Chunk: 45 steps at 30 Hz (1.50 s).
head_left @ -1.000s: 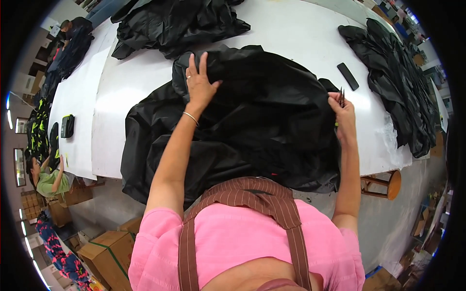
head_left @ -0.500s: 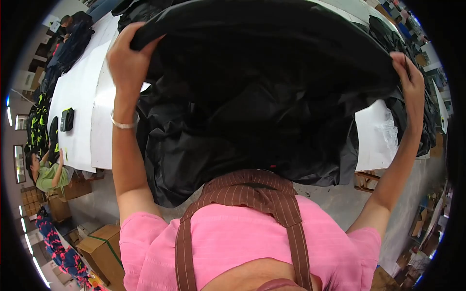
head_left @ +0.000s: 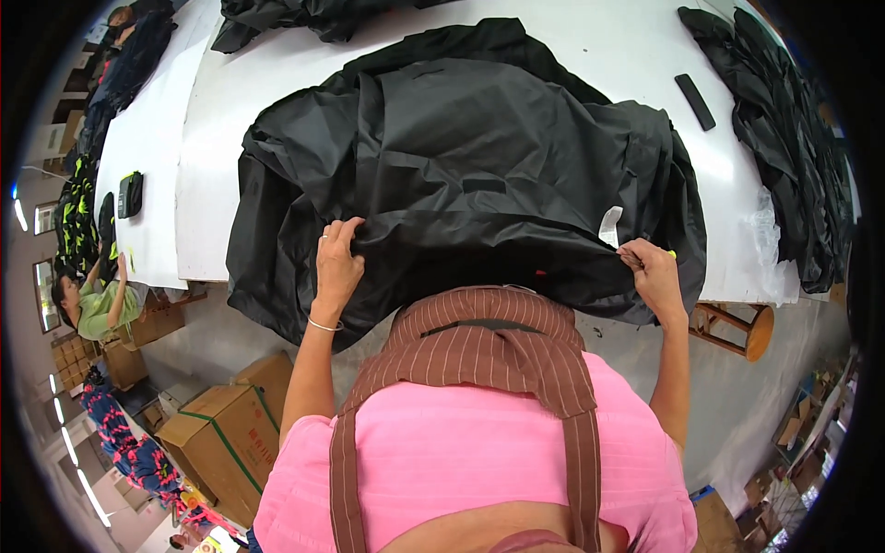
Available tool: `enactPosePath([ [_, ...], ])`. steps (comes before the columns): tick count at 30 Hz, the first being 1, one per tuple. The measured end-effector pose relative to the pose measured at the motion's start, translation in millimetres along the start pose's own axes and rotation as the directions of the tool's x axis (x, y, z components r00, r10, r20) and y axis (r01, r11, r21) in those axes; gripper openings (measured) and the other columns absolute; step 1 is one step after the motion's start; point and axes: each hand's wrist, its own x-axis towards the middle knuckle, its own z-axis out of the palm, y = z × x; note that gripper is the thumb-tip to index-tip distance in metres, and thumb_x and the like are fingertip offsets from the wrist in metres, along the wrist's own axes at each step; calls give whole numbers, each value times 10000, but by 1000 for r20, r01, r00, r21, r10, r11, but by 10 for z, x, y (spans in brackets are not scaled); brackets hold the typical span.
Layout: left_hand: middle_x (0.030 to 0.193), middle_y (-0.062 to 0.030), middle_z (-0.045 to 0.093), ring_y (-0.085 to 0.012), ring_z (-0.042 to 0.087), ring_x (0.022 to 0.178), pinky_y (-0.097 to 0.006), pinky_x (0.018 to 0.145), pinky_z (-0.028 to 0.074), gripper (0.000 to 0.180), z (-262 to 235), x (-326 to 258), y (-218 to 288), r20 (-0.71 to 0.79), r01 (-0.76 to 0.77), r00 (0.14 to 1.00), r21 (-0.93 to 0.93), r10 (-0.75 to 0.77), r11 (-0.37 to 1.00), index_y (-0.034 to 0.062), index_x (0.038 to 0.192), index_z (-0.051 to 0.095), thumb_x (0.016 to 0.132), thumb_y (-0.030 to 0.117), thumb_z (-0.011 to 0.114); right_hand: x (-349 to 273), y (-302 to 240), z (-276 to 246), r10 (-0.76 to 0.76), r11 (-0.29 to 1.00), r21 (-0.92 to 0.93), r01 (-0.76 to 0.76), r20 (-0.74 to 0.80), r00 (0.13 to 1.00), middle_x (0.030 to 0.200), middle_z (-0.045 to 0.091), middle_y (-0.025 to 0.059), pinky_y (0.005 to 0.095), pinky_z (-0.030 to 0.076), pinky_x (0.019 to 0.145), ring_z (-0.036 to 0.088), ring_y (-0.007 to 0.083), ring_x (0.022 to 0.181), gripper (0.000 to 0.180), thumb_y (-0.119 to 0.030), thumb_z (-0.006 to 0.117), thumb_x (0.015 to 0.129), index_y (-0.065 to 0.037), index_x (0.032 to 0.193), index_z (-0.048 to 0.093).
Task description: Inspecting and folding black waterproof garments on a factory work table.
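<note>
Here's the black cloth point(head_left: 470, 120), spread across the white table point(head_left: 207, 212) toward twelve o'clock from both hands, long axis running nine to three! From its middle, the left hand point(head_left: 339, 267), fingers curled nearly closed, pinches the near fold at eight; the right hand point(head_left: 653, 274) pinches at four, just beside the white tag point(head_left: 610, 226). Neither's nearer, both touch! Anything else in that right palm? Can't tell.

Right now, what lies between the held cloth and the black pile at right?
The head view shows a black bar and clear plastic between the cloth and the pile, on the white table.
</note>
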Motion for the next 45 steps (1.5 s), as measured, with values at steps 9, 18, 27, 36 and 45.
enactPosePath([
  [9,980,-143,553,-308,531,979,-383,858,438,446,-204,-26,316,101,-65,992,-62,71,996,14,1116,578,685,-97,548,-403,143,453,-11,995,-100,9,-22,1000,771,567,110,393,452,596,596,321,701,173,42,602,731,-56,869,634],
  [18,948,-84,562,-257,550,909,-353,781,455,195,627,846,1490,-22,-431,892,-338,451,836,27,910,655,723,46,705,-448,98,552,-19,987,-162,13,-33,999,775,544,116,402,438,601,578,330,712,187,60,576,731,-48,878,617],
  [27,840,-88,567,-268,563,859,-403,718,460,140,1107,962,1449,183,-289,942,27,280,957,42,744,653,700,146,736,-440,62,546,-35,983,-182,31,-20,999,757,527,92,409,452,592,582,303,684,144,11,589,733,-72,849,609],
  [36,737,-69,605,-142,583,617,-280,592,456,113,962,856,1235,105,116,992,-536,-70,836,-20,792,645,807,91,664,-147,-192,368,-42,990,-135,39,-21,999,681,523,76,391,427,558,547,291,595,169,-123,670,793,-146,960,667],
  [45,665,-10,592,-66,537,557,-217,539,478,146,1062,695,1234,358,428,890,-869,-284,247,-18,820,640,846,125,661,543,-596,876,-197,973,83,216,-193,961,879,579,97,342,466,681,593,243,778,388,-94,674,786,-93,1157,560],
])
